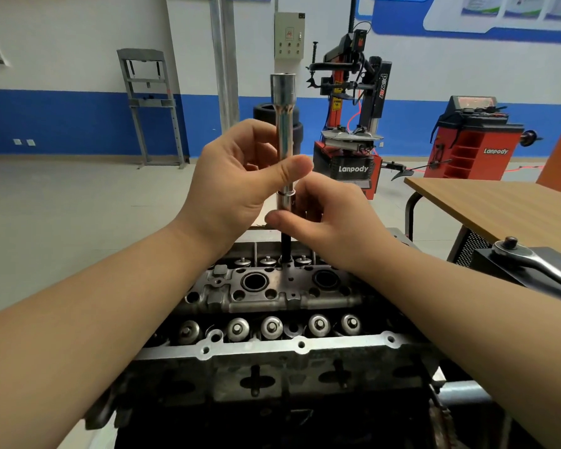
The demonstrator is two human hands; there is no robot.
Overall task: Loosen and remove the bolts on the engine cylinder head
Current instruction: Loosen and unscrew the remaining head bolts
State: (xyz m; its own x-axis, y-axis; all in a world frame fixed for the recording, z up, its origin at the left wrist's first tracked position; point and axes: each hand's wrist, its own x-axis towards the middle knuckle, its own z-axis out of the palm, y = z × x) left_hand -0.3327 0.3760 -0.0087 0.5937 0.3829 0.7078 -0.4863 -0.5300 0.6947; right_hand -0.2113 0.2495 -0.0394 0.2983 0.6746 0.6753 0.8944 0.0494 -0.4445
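The engine cylinder head (266, 296) lies below me, with valve springs in rows and round bores along its middle. A long chrome extension bar (284, 124) stands upright above its far side, with a socket at its lower end. My left hand (237, 186) grips the bar's shaft, thumb across the front. Just below, my right hand (324, 218) pinches the socket. A dark bolt shank (286, 251) runs from the socket down into a hole in the head's far row.
A ratchet handle (538, 264) lies on a black box at the right. Behind it stands a wooden-topped table (499, 205). A tyre changer (353, 124), a red balancer (470, 140) and a grey press frame (149, 105) stand farther back on the floor.
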